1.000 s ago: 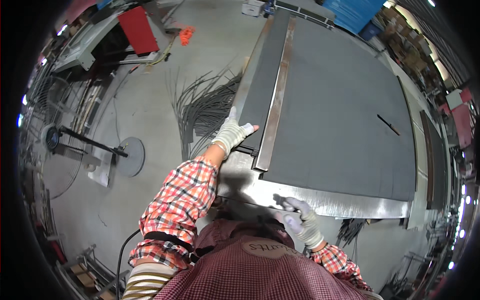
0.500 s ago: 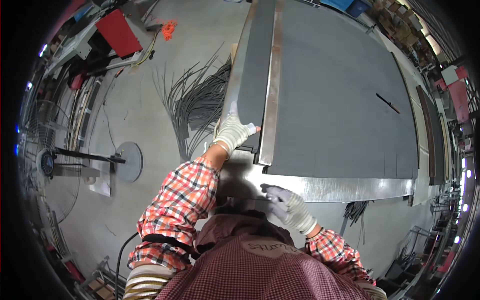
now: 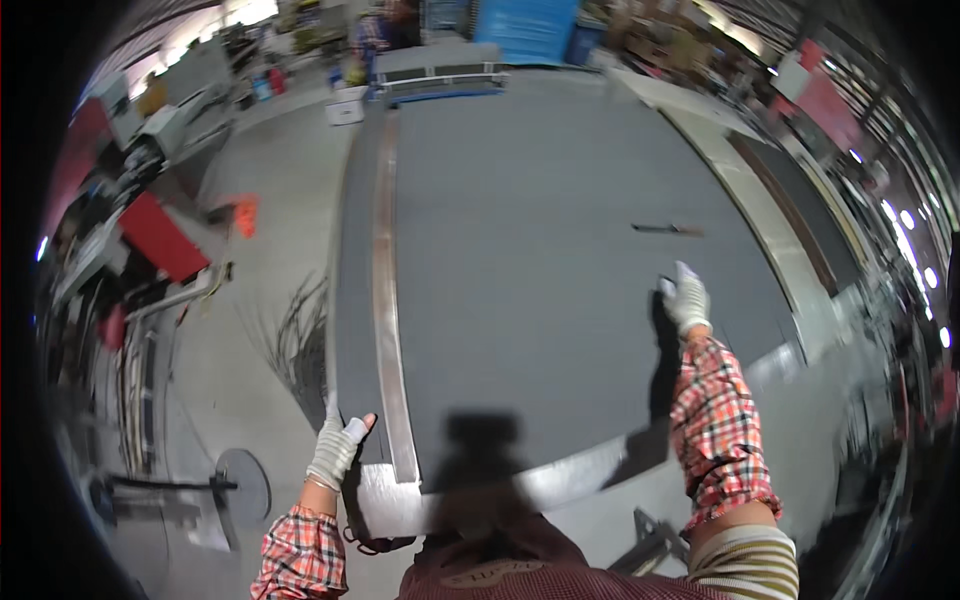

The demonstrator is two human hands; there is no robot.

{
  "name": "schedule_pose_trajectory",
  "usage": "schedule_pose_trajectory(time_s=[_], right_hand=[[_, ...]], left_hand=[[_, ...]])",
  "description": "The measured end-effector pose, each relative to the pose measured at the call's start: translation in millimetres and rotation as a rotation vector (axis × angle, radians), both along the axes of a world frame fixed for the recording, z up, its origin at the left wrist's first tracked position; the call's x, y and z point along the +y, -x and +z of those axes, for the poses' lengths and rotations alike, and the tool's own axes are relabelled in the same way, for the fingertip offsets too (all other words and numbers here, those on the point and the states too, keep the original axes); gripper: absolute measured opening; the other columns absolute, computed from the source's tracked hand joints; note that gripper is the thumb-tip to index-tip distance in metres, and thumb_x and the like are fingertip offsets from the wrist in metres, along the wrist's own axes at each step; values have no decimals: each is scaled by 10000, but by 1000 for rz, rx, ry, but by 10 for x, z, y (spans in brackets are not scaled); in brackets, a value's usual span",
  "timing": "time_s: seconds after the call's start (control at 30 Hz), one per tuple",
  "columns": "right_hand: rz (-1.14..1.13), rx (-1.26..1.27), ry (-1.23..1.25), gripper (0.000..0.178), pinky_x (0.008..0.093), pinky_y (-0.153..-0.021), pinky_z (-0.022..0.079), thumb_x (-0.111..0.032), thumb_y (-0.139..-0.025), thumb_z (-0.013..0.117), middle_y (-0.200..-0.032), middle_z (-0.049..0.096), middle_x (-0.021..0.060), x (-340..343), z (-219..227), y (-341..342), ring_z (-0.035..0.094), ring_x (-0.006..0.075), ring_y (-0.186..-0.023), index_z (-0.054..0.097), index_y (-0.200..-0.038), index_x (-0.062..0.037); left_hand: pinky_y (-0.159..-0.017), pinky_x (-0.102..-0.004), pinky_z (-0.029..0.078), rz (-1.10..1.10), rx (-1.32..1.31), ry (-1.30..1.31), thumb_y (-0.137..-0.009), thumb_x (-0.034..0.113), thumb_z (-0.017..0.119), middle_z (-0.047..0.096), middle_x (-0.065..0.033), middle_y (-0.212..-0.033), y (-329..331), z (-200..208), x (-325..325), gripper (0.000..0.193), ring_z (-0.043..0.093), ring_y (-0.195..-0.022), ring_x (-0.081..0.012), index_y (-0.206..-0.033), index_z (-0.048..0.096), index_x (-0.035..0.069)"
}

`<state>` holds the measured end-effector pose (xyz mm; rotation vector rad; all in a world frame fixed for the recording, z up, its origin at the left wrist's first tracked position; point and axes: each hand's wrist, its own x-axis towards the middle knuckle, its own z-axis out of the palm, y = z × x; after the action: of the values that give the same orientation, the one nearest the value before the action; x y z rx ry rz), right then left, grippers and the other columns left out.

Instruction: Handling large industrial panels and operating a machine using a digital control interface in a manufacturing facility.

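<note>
A large dark grey sheet (image 3: pixel 540 260) lies flat over a long table. A narrow metal strip (image 3: pixel 385 300) runs along it near its left side. My left hand (image 3: pixel 335 450), in a white work glove, grips the sheet's left edge at the near corner. My right hand (image 3: pixel 686 298), also gloved, is stretched out over the sheet's right part, resting on the grey surface with fingers apart. A small dark tool (image 3: pixel 668 229) lies on the sheet just beyond my right hand.
A bundle of thin dark rods (image 3: pixel 290 335) lies on the concrete floor left of the table. A round metal base with a bar (image 3: pixel 230 485) stands at lower left. Red machine parts (image 3: pixel 160 235) and benches line the left; blue bins (image 3: pixel 530 25) stand at the far end.
My right hand has gone from the table's near edge out over the sheet's right part. My left hand slid to the left edge. The view has lifted toward the far end.
</note>
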<state>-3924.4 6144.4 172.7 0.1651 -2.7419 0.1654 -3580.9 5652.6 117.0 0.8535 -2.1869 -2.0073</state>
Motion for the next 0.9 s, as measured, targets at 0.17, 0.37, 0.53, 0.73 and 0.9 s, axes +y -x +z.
schedule_pose_trajectory(time_s=[0.17, 0.37, 0.53, 0.73, 0.9], right_hand=[[-174, -154, -64, 370, 440, -864, 468, -126, -843, 511, -1183, 541, 180, 438, 10, 1096, 547, 357, -1057, 494, -1205, -56], [-163, -376, -343, 484, 405, -942, 429, -101, -836, 490, -1309, 451, 142, 561, -158, 1899, 446, 312, -1204, 418, -1314, -112], [-164, -345, -643, 292, 381, -896, 430, -179, -745, 652, -1081, 579, 95, 579, 76, 1953, 517, 256, -1082, 627, -1034, -145], [-180, -350, 30, 405, 463, -808, 442, -176, -827, 610, -1007, 602, 257, 1618, -174, 1479, 566, 421, -954, 449, -1168, -28], [-194, -170, 533, 256, 299, -661, 461, -147, -872, 609, -846, 607, 103, 834, 145, -118, 543, 203, -686, 540, -1050, 24]], left_hand=[[-936, -282, 375, 29, -212, 16, -755, 201, 714, 542, -160, -1161, 136, 191, -8, 879, 503, -1048, -219, -1409, 184, -50], [-928, -273, 381, 102, -293, 17, -740, 206, 739, 549, -140, -1147, 112, 283, -11, 890, 506, -1029, -187, -1391, 203, -80], [-973, -260, 344, 30, -188, -122, -745, 187, 748, 473, -129, -1268, 136, 168, -60, 900, 451, -1126, -175, -1402, 186, -62], [-921, -269, 391, -78, -142, -33, -758, 162, 716, 526, -120, -1185, 355, 171, -62, 814, 480, -1062, -171, -1394, 244, -27], [-934, -280, 389, -174, 71, 252, -780, 123, 628, 531, -147, -1187, 320, -113, -171, 676, 500, -1051, -177, -1359, 307, -14]])
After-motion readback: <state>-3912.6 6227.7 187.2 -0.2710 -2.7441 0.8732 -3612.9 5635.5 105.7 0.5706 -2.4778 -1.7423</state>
